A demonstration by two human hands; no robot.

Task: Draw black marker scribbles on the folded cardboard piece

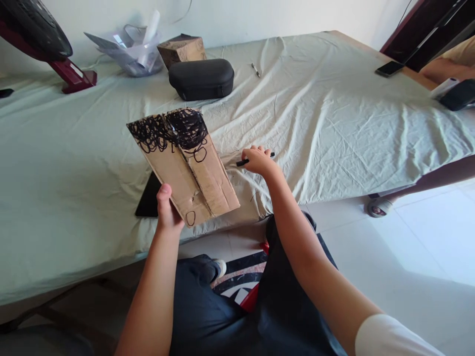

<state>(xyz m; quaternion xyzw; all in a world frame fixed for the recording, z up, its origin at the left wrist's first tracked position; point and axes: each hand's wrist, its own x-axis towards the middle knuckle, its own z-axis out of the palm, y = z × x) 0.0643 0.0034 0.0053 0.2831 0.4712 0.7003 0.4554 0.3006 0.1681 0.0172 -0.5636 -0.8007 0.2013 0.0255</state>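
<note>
Left hand (168, 213) had the cardboard piece (211, 180) by its lower-left edge, thumb on the near face. Board was tilted up above the table's near edge, black scribble dense across its top, loose loops below. Right hand (258, 160), palm down, was closed around a black marker (242, 162), right of the board; couldn't tell if it touched the cloth (334, 123). Flat black object (147, 201) lay partly behind the board. Black case (201, 80) sat beyond.
</note>
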